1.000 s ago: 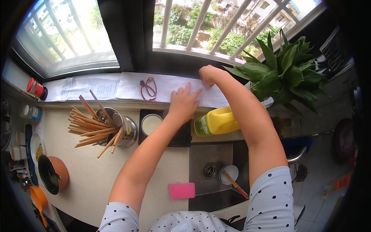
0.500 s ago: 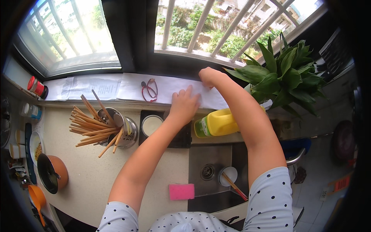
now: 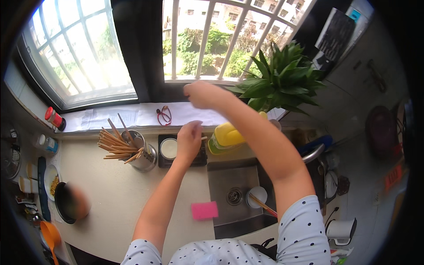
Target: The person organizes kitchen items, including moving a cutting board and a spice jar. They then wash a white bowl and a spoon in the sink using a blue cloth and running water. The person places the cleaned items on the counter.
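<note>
Head view, upper centre: right hand (image 3: 202, 95) curled, left hand (image 3: 189, 138) half-bent, holds unclear, near flat white paper (image 3: 181, 115); pale counter (image 3: 117, 194) below; barred window (image 3: 206, 42).

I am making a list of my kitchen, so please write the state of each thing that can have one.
Left hand: fingers bent; grip unclear
Right hand: fingers curled; grip unclear
White paper: lying flat
Yellow bottle: standing, partly hidden
Metal holder: upright, filled with wooden sticks
Pink sponge: lying on the counter
White bowl: in the sink, holding chopsticks
Far-left bowl: partly filled
Plant: leaves green, spread
</note>
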Available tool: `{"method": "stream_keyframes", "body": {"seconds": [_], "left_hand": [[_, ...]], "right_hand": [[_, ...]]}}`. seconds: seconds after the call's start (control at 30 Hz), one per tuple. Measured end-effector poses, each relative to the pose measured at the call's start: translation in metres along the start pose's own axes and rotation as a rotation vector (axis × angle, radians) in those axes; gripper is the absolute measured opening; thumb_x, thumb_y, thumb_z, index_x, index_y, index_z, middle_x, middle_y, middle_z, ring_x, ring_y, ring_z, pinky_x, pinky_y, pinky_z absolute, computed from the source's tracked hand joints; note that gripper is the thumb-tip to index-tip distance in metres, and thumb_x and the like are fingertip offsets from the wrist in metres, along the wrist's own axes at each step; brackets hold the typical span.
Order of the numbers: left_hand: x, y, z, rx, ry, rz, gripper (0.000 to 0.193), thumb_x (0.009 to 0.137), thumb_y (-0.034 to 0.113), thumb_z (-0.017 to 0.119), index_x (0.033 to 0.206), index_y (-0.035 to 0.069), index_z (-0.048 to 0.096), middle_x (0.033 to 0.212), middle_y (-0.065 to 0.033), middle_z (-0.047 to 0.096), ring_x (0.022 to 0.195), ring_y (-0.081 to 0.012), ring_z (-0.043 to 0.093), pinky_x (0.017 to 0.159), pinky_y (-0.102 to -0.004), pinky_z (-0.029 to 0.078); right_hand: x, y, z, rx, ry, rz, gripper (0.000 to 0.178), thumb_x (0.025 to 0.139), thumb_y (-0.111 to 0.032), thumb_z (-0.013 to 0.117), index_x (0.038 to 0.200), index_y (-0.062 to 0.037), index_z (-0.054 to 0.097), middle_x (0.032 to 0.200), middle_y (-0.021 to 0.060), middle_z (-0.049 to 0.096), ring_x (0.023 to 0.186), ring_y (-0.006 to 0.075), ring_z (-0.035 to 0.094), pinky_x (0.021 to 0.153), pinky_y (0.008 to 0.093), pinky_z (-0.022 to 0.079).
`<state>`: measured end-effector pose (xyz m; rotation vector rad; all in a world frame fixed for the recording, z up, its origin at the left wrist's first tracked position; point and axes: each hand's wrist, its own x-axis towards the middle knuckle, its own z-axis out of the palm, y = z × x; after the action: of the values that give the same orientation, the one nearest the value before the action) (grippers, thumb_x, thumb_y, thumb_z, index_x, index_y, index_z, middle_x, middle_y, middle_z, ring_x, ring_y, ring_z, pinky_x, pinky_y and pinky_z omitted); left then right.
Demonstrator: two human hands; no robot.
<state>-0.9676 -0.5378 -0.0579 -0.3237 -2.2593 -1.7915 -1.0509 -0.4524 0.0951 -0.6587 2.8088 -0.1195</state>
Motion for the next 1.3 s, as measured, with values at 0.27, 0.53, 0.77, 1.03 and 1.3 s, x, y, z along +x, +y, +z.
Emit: {"method": "stream_keyframes", "body": {"seconds": [0.27, 0.53, 0.77, 1.03, 1.3], "left_hand": [[-0.182, 0.138, -0.071, -1.662, -0.374, -0.668, 0.057, 0.092, 0.048, 0.029, 0.136, 0.012, 0.029, 0.139, -0.0128, 0.031, 0.124, -0.0321, 0.035, 0.101, -0.043, 0.031], [-0.387, 0.208, -0.119, -1.434, -0.05, -0.67, 0.034, 0.096, 0.03, 0.03, 0.101, 0.008, 0.054, 0.102, -0.012, 0.057, 0.107, -0.0299, 0.049, 0.101, -0.0452, 0.03], [-0.518, 0.243, -0.111, -1.432, 0.543, -0.829, 0.025, 0.097, 0.021, 0.034, 0.1, 0.007, 0.055, 0.047, 0.0016, 0.029, 0.051, -0.0103, 0.037, 0.092, -0.0395, 0.041], [-0.584, 0.27, -0.108, -1.363, 0.587, -0.798, 0.014, 0.089, 0.01, 0.047, 0.098, 0.009, 0.057, 0.079, -0.0044, 0.057, 0.065, -0.0145, 0.049, 0.088, -0.039, 0.042], [-0.574, 0.249, -0.134, -0.956, 0.469, -0.664, 0.012, 0.085, 0.007, 0.051, 0.097, 0.009, 0.051, 0.082, -0.0037, 0.054, 0.07, -0.015, 0.051, 0.078, -0.0348, 0.043]], "right_hand": [[-0.234, -0.151, 0.106, 0.271, 0.64, -0.775, 0.03, 0.075, -0.012, 0.052, 0.104, -0.0042, 0.056, 0.116, 0.0168, 0.051, 0.113, 0.0319, 0.046, 0.1, 0.0473, 0.03], [-0.389, -0.123, 0.16, 0.331, 0.387, -0.44, 0.024, 0.086, -0.024, 0.053, 0.102, -0.0082, 0.06, 0.101, 0.0115, 0.059, 0.099, 0.025, 0.054, 0.095, 0.0455, 0.033], [-0.493, -0.121, 0.181, 0.88, 0.046, -0.29, 0.021, 0.086, -0.024, 0.053, 0.086, -0.0054, 0.062, 0.072, 0.0105, 0.063, 0.068, 0.027, 0.061, 0.067, 0.0351, 0.048], [-0.523, -0.134, 0.191, 0.914, 0.037, -0.383, 0.017, 0.085, -0.018, 0.054, 0.094, -0.0056, 0.06, 0.076, 0.0119, 0.064, 0.069, 0.0257, 0.063, 0.064, 0.0339, 0.048], [-0.526, -0.127, 0.188, 0.712, 0.144, -0.271, 0.018, 0.084, -0.019, 0.051, 0.094, -0.0072, 0.06, 0.082, 0.0131, 0.064, 0.078, 0.0309, 0.061, 0.069, 0.0389, 0.048]]}}
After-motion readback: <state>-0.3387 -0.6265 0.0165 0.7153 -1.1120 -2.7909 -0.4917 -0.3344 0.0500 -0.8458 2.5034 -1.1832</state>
